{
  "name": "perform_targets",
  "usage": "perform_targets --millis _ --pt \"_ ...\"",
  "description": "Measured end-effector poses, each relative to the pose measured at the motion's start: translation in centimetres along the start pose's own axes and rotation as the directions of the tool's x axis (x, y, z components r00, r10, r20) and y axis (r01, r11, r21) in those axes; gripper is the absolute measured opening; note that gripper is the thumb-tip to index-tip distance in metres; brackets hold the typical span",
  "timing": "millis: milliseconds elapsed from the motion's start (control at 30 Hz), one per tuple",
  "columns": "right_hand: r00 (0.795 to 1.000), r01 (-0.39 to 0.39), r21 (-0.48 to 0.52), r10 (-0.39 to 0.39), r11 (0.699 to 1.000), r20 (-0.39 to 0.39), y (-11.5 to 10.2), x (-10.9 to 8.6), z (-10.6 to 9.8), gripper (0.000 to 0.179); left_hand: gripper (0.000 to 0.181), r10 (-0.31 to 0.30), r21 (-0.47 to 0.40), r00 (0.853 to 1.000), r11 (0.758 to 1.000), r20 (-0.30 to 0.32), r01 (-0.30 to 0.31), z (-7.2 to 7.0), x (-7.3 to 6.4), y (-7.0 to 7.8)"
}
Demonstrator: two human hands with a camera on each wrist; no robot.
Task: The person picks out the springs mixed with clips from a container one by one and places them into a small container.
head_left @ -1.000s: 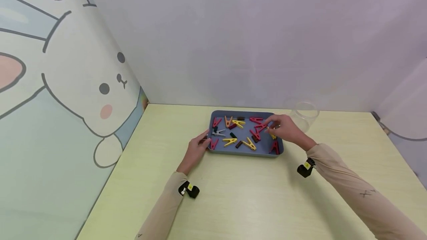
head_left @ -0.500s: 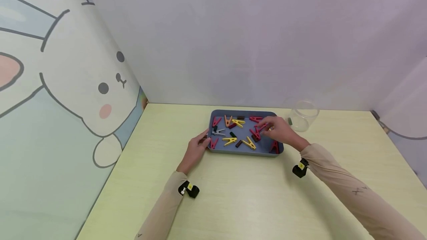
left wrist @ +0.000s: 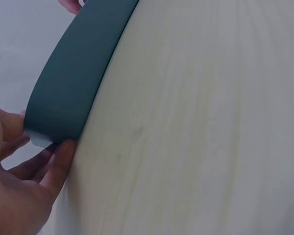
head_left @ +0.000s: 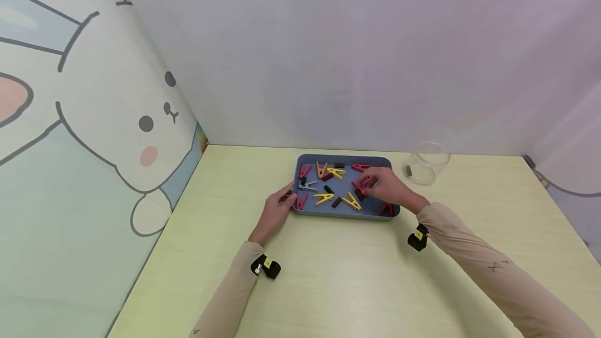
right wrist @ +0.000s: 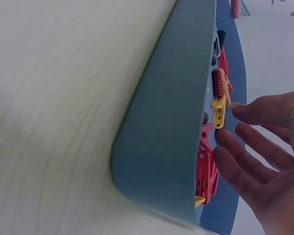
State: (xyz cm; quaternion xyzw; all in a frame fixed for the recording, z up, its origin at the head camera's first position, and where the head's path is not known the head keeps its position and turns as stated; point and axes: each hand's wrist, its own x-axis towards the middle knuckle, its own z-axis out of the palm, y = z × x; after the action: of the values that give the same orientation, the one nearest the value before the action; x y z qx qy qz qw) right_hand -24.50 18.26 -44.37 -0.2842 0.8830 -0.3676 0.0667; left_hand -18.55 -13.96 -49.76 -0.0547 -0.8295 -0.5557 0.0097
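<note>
Two hands at a tray of clips

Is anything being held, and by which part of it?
The left hand holds the tray by its left end. The right hand holds nothing visible; its fingers are apart near the clips.

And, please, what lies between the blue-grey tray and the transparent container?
Only bare table lies between the tray and the transparent container; this shows in the head view.
</note>
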Motion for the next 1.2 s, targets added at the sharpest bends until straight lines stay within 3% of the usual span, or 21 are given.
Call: perform_targets --millis 167,667,967,1200 --pt "1.000 0.007 -0.034 -0.006 0.999 0.019 -0.1 0.1 0.3 0.026 0.043 -0.037 -0.012 0.999 0.999 0.000 0.037 0.1 0.0 0.2" --pt "0.996 0.079 -0.073 -0.075 0.994 0.058 0.3 0.7 0.6 0.025 0.044 -0.025 -0.016 1.000 1.000 0.001 0.025 0.0 0.1 0.0" --pt "0.992 0.074 -0.155 -0.056 0.985 0.116 -0.2 0.7 0.6 0.024 0.044 -0.019 -0.014 1.000 1.000 -0.004 0.018 -0.1 -0.1 0.6" --pt "0.990 0.040 -0.214 -0.011 0.976 0.137 -0.7 0.7 0.9 0.027 0.044 -0.023 -0.007 1.000 1.000 -0.009 0.023 0.1 0.0 0.0"
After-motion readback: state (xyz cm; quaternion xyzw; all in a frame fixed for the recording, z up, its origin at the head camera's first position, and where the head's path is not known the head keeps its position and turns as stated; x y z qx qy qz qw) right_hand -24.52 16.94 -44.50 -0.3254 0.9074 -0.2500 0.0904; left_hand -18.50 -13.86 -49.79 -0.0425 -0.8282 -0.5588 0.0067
